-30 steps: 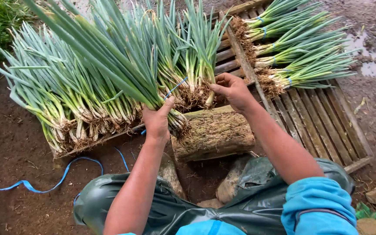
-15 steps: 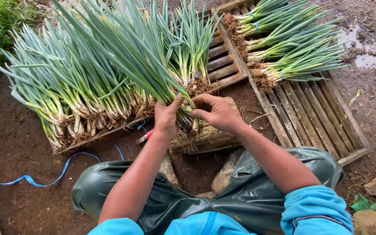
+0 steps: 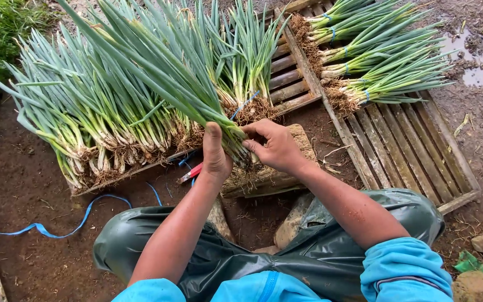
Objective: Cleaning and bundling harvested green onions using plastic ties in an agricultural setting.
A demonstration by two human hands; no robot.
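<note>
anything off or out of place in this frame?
Nothing is damaged or spilled. One oddity: a red-handled tool lies on bare soil beside the left hand, half under the loose green onions. A blue strap trails loose across the dirt. Puddle sits near the tied bundles.

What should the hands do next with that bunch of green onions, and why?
Probably wrap a blue strip around the bunch. The left hand and right hand grip it together just above the roots, yet no band shows on it, while the bundles on the right pallet wear blue ties. A blue ribbon lies nearby.
</note>
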